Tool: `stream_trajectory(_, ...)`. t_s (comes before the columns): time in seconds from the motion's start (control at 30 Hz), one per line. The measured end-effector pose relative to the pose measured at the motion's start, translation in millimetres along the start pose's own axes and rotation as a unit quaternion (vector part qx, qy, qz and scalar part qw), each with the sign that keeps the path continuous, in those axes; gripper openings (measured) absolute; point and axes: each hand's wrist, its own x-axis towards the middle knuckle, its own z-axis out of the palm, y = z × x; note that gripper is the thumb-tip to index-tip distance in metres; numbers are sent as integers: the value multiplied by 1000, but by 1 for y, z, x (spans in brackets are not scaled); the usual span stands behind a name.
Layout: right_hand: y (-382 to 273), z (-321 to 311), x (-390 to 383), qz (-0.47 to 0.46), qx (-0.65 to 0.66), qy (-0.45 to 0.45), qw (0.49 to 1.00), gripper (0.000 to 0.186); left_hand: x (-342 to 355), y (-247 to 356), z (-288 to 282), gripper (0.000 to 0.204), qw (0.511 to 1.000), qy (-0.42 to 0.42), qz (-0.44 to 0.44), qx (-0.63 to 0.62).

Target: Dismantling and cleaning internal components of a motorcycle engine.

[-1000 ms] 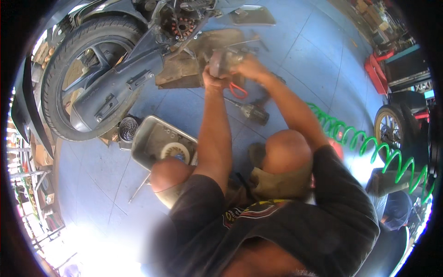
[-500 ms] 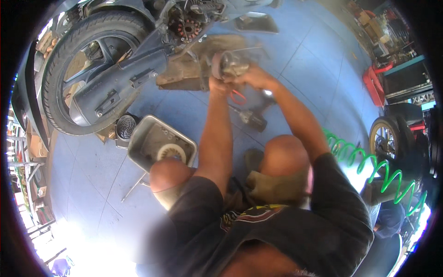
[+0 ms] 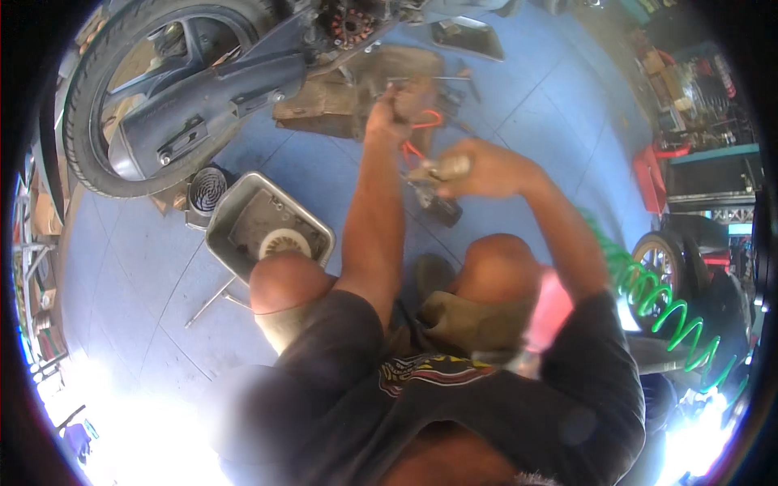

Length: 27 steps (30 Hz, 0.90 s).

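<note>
My left hand [image 3: 389,117] reaches forward over the cardboard, its fingers closed on a brownish, roundish part [image 3: 416,95] that motion smears. Closer to me and to the right, my right hand [image 3: 490,172] is wrapped round a short, pale cylindrical piece [image 3: 452,167], its kind unclear. Between the hands shows a thin orange-red loop [image 3: 427,120]. A dark, tool-like thing [image 3: 438,206] lies on the floor just below my right hand.
A motorcycle's rear wheel [image 3: 89,105] and opened engine [image 3: 350,31] stand front left. The cardboard [image 3: 316,113] lies beside them. A metal tray [image 3: 215,235] with a pale ring-shaped part [image 3: 284,240] is by my left knee. A green coiled hose [image 3: 689,324] hangs at right.
My hands were together on a round part; now they are apart. The right has drawn back toward me with the cylindrical piece, while the left stays forward. The view has shifted slightly.
</note>
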Motion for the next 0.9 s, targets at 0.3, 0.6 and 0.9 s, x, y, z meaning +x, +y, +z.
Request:
stream_trajectory(0.3,-52,-3,-33,130,-204,362,900,23,16,-7,4,40,690,178,186,677)
stream_trajectory(0.6,-24,-12,-47,105,1,229,968,36,-5,-59,68,26,237,-76,174,953)
stream_trajectory(0.9,66,9,13,84,145,291,942,37,-32,-21,75,30,2,-169,173,970)
